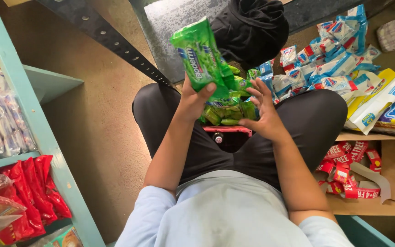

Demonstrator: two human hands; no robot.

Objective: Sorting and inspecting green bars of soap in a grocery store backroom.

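On the lap, dead centre of the view: a heap of small green packets (227,114) piled in a red-rimmed tray (227,130) between the knees.

Step in hand, by the look of it: sorting through the green stock, one bundle lifted clear of the heap.

Left hand (193,98) raised at 12 o'clock from the tray, wrist cocked back. Clamped round the lower end of a long green wrapped bundle (200,55), thumb across the front and fingers behind. Bundle tilted, top end leaning toward 11 o'clock.

Right hand (261,112) at 3 o'clock of the heap, fingers spread and half curled, holding nothing. Fingertips close to the top packets; contact cannot be told. Both forearms bare, elbows tucked near the body.

Any further handling likely calls for a firm thumb hold on the glossy wrap, and for the free hand to steady the loose heap against sliding off the tray.

Around:
- black cloth bundle (250,27) at 12 o'clock
- blue-and-white packets (330,68) at 2 o'clock
- yellow packs (389,105) at 3 o'clock
- red strips in a cardboard box (348,169) at 4 o'clock
- teal shelf (33,105) at 9 o'clock, with red pouches (33,192) at 8 o'clock
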